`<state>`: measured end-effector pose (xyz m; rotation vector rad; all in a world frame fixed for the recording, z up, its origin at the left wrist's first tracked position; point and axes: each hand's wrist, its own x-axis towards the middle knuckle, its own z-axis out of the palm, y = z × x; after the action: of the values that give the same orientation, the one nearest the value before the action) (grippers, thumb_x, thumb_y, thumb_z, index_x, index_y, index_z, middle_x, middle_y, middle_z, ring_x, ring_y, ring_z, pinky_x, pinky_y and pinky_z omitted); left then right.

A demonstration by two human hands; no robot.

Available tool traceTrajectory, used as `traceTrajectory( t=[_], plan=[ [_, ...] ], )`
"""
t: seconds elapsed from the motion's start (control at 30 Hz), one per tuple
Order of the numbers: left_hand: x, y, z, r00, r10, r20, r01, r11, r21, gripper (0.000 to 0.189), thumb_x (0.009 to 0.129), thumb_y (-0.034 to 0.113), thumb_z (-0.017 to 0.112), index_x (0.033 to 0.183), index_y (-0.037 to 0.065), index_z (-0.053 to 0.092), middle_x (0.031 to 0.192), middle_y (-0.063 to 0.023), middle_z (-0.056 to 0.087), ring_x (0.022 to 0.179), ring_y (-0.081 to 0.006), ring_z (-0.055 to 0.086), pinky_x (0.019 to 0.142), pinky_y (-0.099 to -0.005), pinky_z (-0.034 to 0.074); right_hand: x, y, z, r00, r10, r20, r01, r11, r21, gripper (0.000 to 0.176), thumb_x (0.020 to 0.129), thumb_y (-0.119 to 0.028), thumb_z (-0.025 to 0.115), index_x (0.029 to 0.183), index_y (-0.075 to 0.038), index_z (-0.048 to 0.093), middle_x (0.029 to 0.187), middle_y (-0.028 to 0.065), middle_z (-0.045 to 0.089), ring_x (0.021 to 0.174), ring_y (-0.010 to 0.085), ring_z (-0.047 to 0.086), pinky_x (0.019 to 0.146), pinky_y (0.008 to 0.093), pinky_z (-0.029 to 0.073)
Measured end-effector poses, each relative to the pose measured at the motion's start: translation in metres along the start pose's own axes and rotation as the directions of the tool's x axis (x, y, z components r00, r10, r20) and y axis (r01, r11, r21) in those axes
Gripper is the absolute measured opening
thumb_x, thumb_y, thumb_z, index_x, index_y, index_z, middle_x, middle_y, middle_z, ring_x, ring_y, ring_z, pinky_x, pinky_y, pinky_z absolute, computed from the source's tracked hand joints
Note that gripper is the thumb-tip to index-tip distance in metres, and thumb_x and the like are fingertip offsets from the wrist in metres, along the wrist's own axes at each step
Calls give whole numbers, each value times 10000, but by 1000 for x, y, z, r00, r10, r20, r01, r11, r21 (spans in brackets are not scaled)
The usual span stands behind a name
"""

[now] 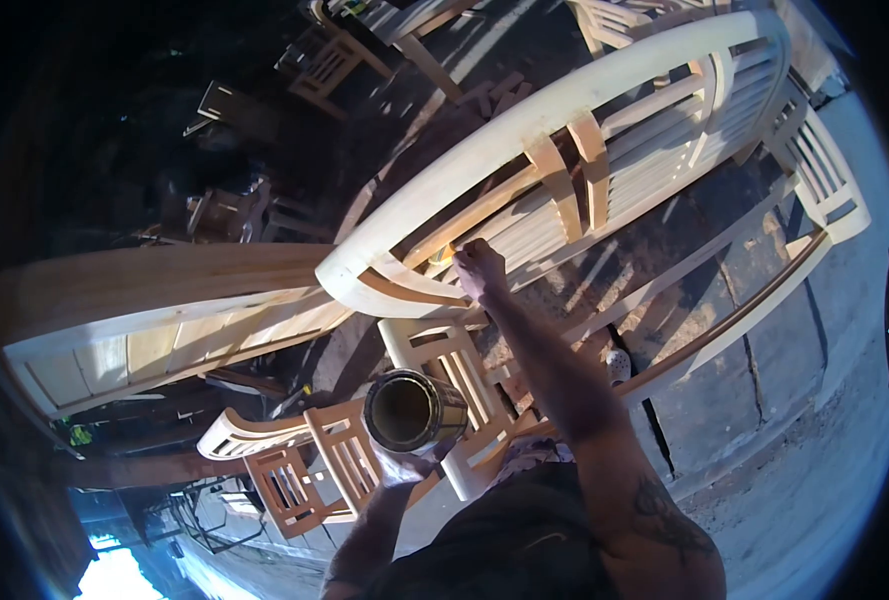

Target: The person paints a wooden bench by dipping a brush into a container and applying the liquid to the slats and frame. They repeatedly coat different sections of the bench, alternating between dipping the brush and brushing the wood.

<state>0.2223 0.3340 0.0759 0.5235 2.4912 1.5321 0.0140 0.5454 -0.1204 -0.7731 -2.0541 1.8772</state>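
My left hand (404,465) grips a round, open-topped can (414,411) from below and the side, its mouth tilted towards me. Dark liquid or a dark inside shows within the rim. My right hand (479,268) is closed at the back of a pale wooden bench (444,165), close to the inner edge of its curved top rail. A small yellow thing (441,257) shows at the fingers of that hand; most of it is hidden, and its kind cannot be made out. Curved slats (589,165) stand within the bench back.
A wooden panel piece (164,290) reaches out to the left. Small slatted chairs (339,455) stand below it, near the can. More wooden furniture (329,70) lies in shadow at the back. A shoe (617,366) shows on the concrete floor (704,410).
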Motion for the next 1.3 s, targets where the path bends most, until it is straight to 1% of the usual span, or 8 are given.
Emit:
traceTrajectory(
  t=[0.07,0.2,0.3,0.37,0.7,0.77,0.93,1.3],
  plan=[
    [-3,-7,0,999,19,-33,-19,1000,4,954,712,220,979,1466,-38,455,1324,-169,662,1180,-248,694,994,-397,603,-13,-9,-10,839,318,442,-457,852,254,252,878,-267,778,931,-53,655,835,146,750,737,277,743,698,371,581],
    [-1,-2,6,993,42,-112,-48,998,-51,947,715,287,990,1449,-41,488,1307,-155,671,1164,-227,690,989,-397,595,-32,-27,-28,932,-358,49,350,928,124,224,893,-228,779,915,-52,642,751,126,715,672,271,714,618,383,549],
    [-4,-8,2,992,39,-122,-44,998,-44,946,717,286,988,1453,-33,486,1310,-156,668,1170,-233,690,987,-398,597,-57,-70,-33,895,-425,134,365,872,327,248,900,-179,785,1026,-59,609,714,121,686,608,290,694,584,390,544],
    [-8,-12,1,992,48,-120,-49,999,-6,942,718,286,986,1452,-30,488,1306,-155,670,1165,-236,694,982,-396,601,-56,-58,6,847,-532,1,530,845,70,269,900,-141,787,1076,-85,591,679,93,632,562,222,627,552,358,511],
    [-15,-10,-8,996,41,-83,-26,984,177,939,715,287,974,1446,-20,470,1289,-159,671,1146,-255,703,972,-397,599,-83,-53,16,911,-404,79,378,898,226,219,914,-189,753,1021,-96,586,671,69,579,598,283,642,531,405,518],
    [-14,-8,-10,997,39,-69,-24,979,201,939,711,274,972,1444,-17,462,1294,-165,666,1152,-265,700,976,-402,594,-74,-35,28,923,-385,23,384,923,8,169,932,-147,726,1033,-87,605,686,69,600,614,259,660,542,388,528],
    [-15,-9,-9,998,13,-69,-3,990,141,953,696,258,982,1445,-16,460,1297,-168,668,1159,-265,702,973,-396,598,-91,-57,8,756,-653,-50,655,754,43,195,890,-108,755,1040,-118,630,721,111,628,574,269,625,551,385,513],
    [-18,-14,-8,988,20,-153,-18,1000,15,1097,644,270,996,1501,-1,367,1384,-179,611,1270,-288,644,1097,-435,522,-64,-72,-60,952,-306,-4,299,927,228,207,895,-137,785,1070,-73,695,734,65,682,662,189,692,624,342,549]
  ],
)
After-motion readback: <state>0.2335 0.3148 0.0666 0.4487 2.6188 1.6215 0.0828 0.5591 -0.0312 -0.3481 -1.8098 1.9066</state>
